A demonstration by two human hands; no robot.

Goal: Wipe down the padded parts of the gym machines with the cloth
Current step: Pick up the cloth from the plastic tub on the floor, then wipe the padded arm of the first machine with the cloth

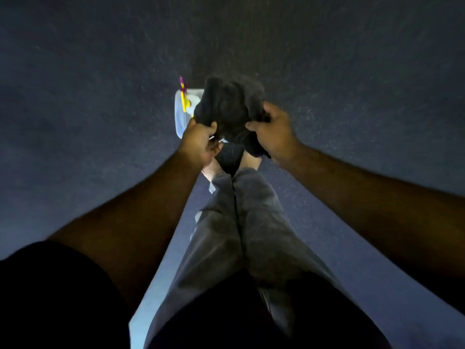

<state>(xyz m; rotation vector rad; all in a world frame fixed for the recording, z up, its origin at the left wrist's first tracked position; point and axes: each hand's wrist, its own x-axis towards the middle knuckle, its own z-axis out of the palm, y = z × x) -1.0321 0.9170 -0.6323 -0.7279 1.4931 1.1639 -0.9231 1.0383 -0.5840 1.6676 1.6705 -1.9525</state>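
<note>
dark speckled floor carries a clear plastic tub and bare feet

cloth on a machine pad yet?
No: the dark cloth is bunched in the air between the left hand and right hand, above the speckled floor, and no pad is in view.

You have one view only, from the head camera, wide-angle and aimed almost straight down. It looks past your legs to the speckled floor, with both forearms reaching into the near middle of the picture.
</note>
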